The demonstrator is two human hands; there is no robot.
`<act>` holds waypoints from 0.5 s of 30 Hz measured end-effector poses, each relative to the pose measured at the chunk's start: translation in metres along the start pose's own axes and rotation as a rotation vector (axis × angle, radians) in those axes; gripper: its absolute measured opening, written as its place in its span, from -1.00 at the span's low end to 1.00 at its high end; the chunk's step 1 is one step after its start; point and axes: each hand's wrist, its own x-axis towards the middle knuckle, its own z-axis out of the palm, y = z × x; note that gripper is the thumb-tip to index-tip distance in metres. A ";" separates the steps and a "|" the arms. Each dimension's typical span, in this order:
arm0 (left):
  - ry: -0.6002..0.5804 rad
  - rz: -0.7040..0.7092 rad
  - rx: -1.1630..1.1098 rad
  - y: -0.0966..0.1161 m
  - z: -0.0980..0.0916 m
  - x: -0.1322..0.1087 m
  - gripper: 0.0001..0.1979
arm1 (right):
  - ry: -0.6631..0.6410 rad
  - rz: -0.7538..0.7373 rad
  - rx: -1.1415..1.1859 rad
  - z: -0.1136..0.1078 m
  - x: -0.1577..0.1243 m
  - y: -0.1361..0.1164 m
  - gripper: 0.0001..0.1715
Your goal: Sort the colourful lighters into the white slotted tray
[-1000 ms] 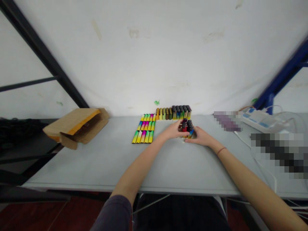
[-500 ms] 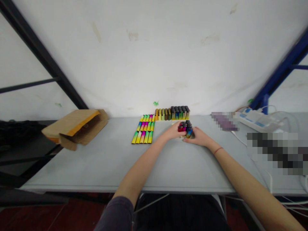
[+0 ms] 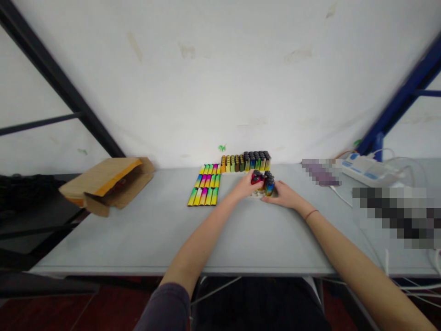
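Observation:
My left hand (image 3: 245,186) is closed around red lighters (image 3: 256,178) with dark tops, just over a pale tray (image 3: 257,194). Beside them stand blue and yellow lighters (image 3: 269,186), with my right hand (image 3: 283,195) curved along their right side, its thumb in front of them. Behind my hands, upright lighters with black tops (image 3: 257,161) stand in a block next to yellow and brown ones (image 3: 233,163). To the left, colourful lighters (image 3: 204,185) lie flat in three rows.
An open cardboard box (image 3: 108,184) lies at the left of the grey table (image 3: 138,239). At the right are a purple object (image 3: 320,173), a white power strip (image 3: 365,170), cables and a pixelated dark object.
My left hand has moved slightly left with the red lighters, opening a gap between them and the blue ones. My right hand has hardly moved.

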 end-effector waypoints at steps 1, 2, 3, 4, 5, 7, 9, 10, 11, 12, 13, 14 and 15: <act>-0.024 0.002 0.003 0.000 0.000 -0.001 -0.71 | -0.001 0.000 0.000 0.000 0.000 0.000 -0.36; -0.039 0.007 0.011 0.000 0.000 -0.001 -0.71 | -0.001 0.000 0.000 0.000 0.000 0.000 -0.36; -0.044 0.012 0.022 0.001 0.001 -0.002 -0.72 | -0.001 0.001 0.001 0.000 0.000 0.000 -0.36; -0.038 0.015 0.036 0.002 0.002 -0.004 -0.72 | 0.001 0.003 0.001 -0.001 0.000 0.000 -0.37; -0.023 0.014 0.052 0.003 0.004 -0.005 -0.73 | 0.001 0.005 0.001 -0.001 0.000 -0.001 -0.38; 0.031 -0.004 0.074 0.007 0.008 -0.007 -0.74 | -0.001 0.011 -0.003 -0.001 0.000 -0.001 -0.39; 0.115 -0.024 0.051 0.013 0.010 -0.007 -0.72 | -0.005 0.017 -0.010 -0.002 0.000 -0.002 -0.39; 0.174 -0.031 0.018 0.015 0.010 -0.006 -0.71 | -0.006 0.020 -0.013 -0.002 -0.001 -0.002 -0.39; 0.243 -0.038 -0.022 0.018 0.006 -0.004 -0.70 | -0.006 0.022 -0.015 -0.003 -0.001 -0.003 -0.38; 0.324 -0.049 -0.060 0.020 0.000 -0.001 -0.69 | -0.008 0.024 -0.016 -0.003 -0.001 -0.003 -0.38; 0.410 -0.067 -0.092 0.021 -0.009 0.002 -0.70 | -0.010 0.026 -0.017 -0.003 -0.001 -0.004 -0.37; 0.492 -0.100 -0.106 0.021 -0.022 0.005 -0.71 | -0.013 0.028 -0.019 -0.004 -0.002 -0.004 -0.36; 0.579 -0.150 -0.094 0.019 -0.038 0.007 -0.72 | -0.016 0.030 -0.021 -0.004 -0.002 -0.005 -0.36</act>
